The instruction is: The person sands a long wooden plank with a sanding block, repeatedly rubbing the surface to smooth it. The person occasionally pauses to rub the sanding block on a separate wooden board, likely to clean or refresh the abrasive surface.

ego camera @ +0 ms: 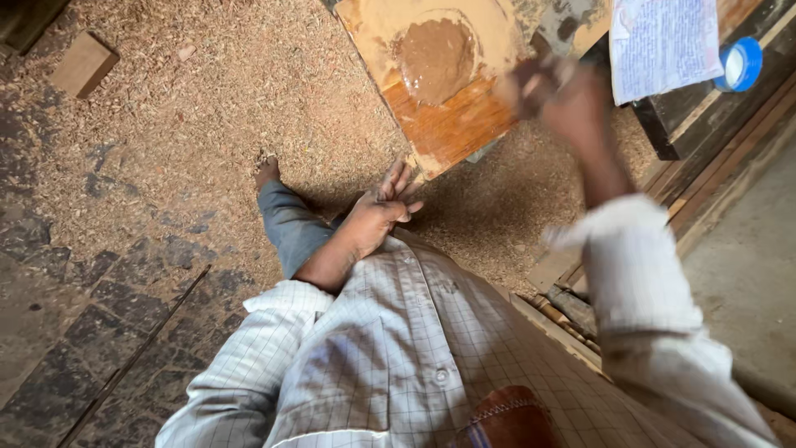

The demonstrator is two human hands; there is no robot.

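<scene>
Centrally, a wooden board (444,124) lies tilted on the sawdust floor (249,99), carrying a brown paste mound (435,58) on its upper half. The left hand (377,207) rests just below the board's lower corner, fingers loosely spread and clamped on nothing, touching the person's knee (290,228); the right hand (551,91) is blurred at the board's right edge, closed around something paste-smeared whose kind I cannot tell. Right of the board: a written paper sheet (663,46) and a blue-rimmed lid (740,65) on dark planks; far left of the board, a small wood block (83,65).
</scene>
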